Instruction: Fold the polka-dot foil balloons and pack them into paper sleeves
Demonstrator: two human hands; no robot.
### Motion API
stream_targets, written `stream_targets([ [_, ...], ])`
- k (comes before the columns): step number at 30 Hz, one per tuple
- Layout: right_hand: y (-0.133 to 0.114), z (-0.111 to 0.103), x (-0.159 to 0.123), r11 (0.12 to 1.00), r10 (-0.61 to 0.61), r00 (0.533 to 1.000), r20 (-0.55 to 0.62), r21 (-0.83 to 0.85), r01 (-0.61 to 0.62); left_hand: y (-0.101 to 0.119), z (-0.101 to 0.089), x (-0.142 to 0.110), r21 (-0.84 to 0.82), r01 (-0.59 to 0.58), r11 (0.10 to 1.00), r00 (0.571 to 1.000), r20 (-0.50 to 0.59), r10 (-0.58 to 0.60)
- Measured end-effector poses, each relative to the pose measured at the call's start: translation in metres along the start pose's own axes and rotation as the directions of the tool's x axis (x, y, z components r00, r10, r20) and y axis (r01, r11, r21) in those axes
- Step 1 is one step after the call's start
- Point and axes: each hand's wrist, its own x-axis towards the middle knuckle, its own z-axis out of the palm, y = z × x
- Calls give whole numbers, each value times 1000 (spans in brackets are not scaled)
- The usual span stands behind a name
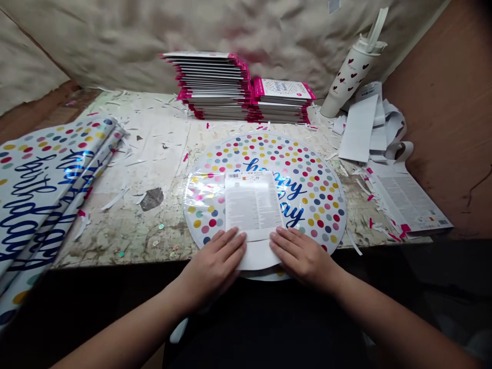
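Scuffed worktable point(154, 130), dotted disc point(323, 197), printed card point(251, 205) on top, lower edge between flat-fingered hands point(219, 259), grip unclear

Through the head camera I take this for a small packing workshop. Around the round dotted sheet point(265, 154) I see a stained worktable point(157, 141) littered with paper clippings point(115, 199). Behind the sheet stand two stacks of pink-edged packets point(215, 89); to its left lie similar dotted sheets point(42, 189), to its right white paper offcuts point(357, 125). Wrinkled sheeting point(123, 46) hangs beyond it.
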Motion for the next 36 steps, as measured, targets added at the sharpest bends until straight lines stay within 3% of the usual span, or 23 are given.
stream_targets([
  [4,-3,0,2,998,53,998,-38,36,-52,6,5,4,-28,12,1000,998,-60,-14],
  [7,-2,-2,11,965,207,978,-21,171,-200,6,5,14,-115,101,988,990,-87,-111],
  [11,5,-3,30,866,442,896,36,243,-437,3,0,36,-212,388,897,917,-6,-399],
  [15,19,-4,49,806,562,814,146,124,-579,-5,-1,55,-176,506,845,863,87,-498],
  [17,24,-5,54,843,523,837,158,49,-536,-11,1,52,-106,446,889,895,43,-444],
  [19,26,-8,51,925,367,907,205,25,-380,-17,3,39,7,326,945,945,-30,-325],
  [21,23,-10,39,973,191,935,299,64,-220,-22,-1,17,102,270,957,961,-84,-262],
  [24,9,-13,8,988,109,948,298,77,-138,-18,-17,-17,79,380,922,918,-153,-366],
  [26,-3,-16,-10,996,73,983,168,46,-82,-6,-31,-29,-146,498,855,854,-92,-513],
  [27,-8,-18,-16,998,55,994,93,31,-58,1,-36,-29,-314,564,764,810,31,-585],
  [28,-13,-21,-18,999,38,999,29,19,-38,9,-40,-26,-488,633,602,754,210,-623],
  [30,-20,-27,-13,1000,13,999,-40,-18,-14,22,-40,-11,-709,698,102,634,546,-547],
  [32,-25,-33,0,995,-11,997,-75,-99,3,30,-33,9,-748,564,-351,571,660,-489],
  [33,-27,-35,7,989,-25,995,-93,-147,12,33,-28,18,-751,454,-480,544,660,-518],
  [34,-29,-36,14,982,-39,993,-113,-188,17,34,-23,26,-757,361,-544,515,648,-561],
  [36,-34,-35,21,972,-48,987,-150,-235,12,35,-16,37,-762,276,-586,458,640,-616],
])
